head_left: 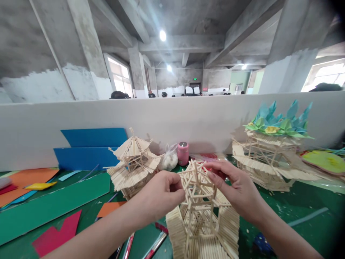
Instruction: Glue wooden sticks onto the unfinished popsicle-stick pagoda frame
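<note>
A pavilion model of thin wooden sticks (201, 205) stands right in front of me, with an open frame on top and stick-covered slopes lower down. My left hand (168, 189) is closed at the upper left of this frame, thumb and fingers pressed together; what they hold, if anything, is hidden. On the other side, my right hand (229, 180) has its thumb and forefinger pinched at the upper right edge of the frame, touching the sticks there. Behind my left hand is a second stick pavilion (134, 162) with a pointed, covered roof.
At the back right stands a stick model (266, 162) topped with blue and green folded paper (283, 120). A pink flask (183, 154) and a knotted plastic bag (169, 158) are by the white partition (81, 113). Coloured sheets and a green board (56, 205) lie left.
</note>
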